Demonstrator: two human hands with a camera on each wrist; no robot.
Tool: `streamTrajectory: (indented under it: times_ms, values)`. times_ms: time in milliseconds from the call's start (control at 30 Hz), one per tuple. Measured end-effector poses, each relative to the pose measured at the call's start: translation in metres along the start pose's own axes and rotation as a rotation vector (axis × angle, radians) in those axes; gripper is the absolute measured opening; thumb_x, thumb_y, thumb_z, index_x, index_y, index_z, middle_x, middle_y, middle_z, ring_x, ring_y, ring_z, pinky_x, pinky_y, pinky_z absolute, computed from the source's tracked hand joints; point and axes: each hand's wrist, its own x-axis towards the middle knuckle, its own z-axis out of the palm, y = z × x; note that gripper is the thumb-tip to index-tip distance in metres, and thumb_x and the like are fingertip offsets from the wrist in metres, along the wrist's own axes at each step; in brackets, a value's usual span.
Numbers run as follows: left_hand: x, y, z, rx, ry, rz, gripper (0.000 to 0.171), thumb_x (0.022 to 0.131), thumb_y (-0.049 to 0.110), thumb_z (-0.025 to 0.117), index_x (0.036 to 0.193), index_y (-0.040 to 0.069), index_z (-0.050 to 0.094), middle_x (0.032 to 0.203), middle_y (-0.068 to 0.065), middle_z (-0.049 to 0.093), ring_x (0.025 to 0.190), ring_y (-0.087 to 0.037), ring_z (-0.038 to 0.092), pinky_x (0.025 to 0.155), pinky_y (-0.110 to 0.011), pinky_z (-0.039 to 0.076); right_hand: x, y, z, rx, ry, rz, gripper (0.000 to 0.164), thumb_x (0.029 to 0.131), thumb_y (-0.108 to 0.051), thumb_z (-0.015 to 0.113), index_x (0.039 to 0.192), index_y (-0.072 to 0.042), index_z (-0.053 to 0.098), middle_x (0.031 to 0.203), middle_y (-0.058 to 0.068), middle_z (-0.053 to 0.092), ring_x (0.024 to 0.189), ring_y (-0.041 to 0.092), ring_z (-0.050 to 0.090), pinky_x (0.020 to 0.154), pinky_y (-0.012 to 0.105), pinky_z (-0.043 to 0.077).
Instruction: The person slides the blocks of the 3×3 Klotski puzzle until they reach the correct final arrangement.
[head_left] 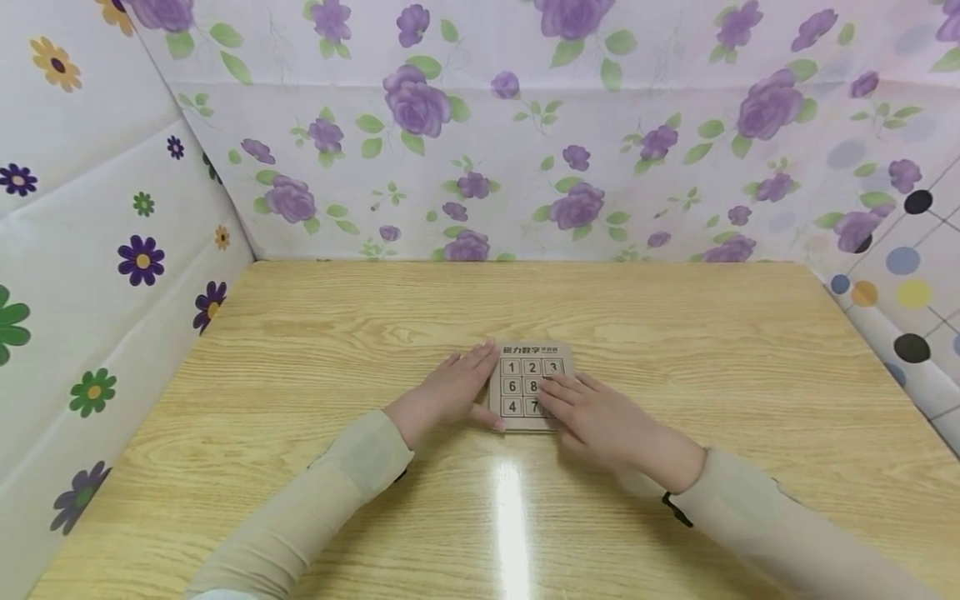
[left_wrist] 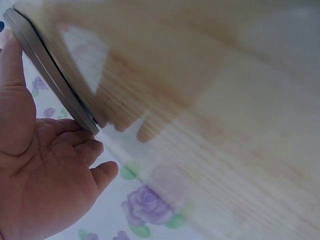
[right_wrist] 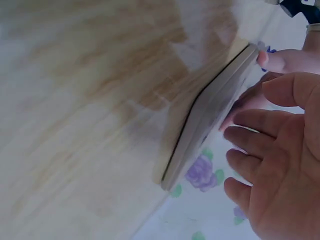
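A square number sliding puzzle lies flat on the wooden table, its top edge printed with dark lettering. Tiles 1, 2, 3 fill the upper row; 6 and 8 show in the middle one, 4 and 7 in the lower. From the left side, my left hand holds the board between its thumb at the near corner and its fingers at the far corner. Fingertips of my right hand lie extended over the right-hand tiles, covering what is there. In the right wrist view, the right hand's fingers look loosely straight.
The wooden table reaches back to a curtain with purple flowers. A flowered cloth hangs at the left, a dotted one at the right. A bright light reflection crosses the near tabletop.
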Motion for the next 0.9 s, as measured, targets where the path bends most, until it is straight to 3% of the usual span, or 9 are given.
streamTrajectory:
  times_ms: [167,567,900]
  values:
    - [0.001,0.000,0.001,0.000,-0.001,0.005,0.112,0.073,0.059,0.069,0.152,0.002,0.014,0.159,-0.013,0.009,0.147,-0.026,0.011,0.120,-0.046,0.014,0.008,0.004,0.003,0.042,-0.033,0.015,0.050,0.094,-0.018,0.046,0.140,0.002,0.045,0.146,0.015,0.043,0.138,0.034,0.036,0.115,0.051,0.026]
    - [0.001,-0.001,0.000,-0.009,0.000,-0.010,0.113,0.072,0.057,0.071,0.152,0.003,0.013,0.159,-0.012,0.008,0.147,-0.025,0.011,0.120,-0.046,0.013,-0.007,0.019,0.001,0.015,-0.049,0.049,0.049,0.093,-0.019,0.047,0.138,0.002,0.047,0.145,0.016,0.044,0.136,0.035,0.038,0.114,0.053,0.026]
    - [0.000,0.001,0.000,-0.037,-0.004,-0.019,0.112,0.072,0.057,0.071,0.152,0.003,0.013,0.160,-0.011,0.009,0.147,-0.026,0.011,0.120,-0.046,0.012,0.021,0.004,-0.002,0.103,-0.069,0.001,0.052,0.095,-0.021,0.044,0.144,-0.002,0.039,0.151,0.012,0.036,0.142,0.030,0.029,0.118,0.048,0.020]
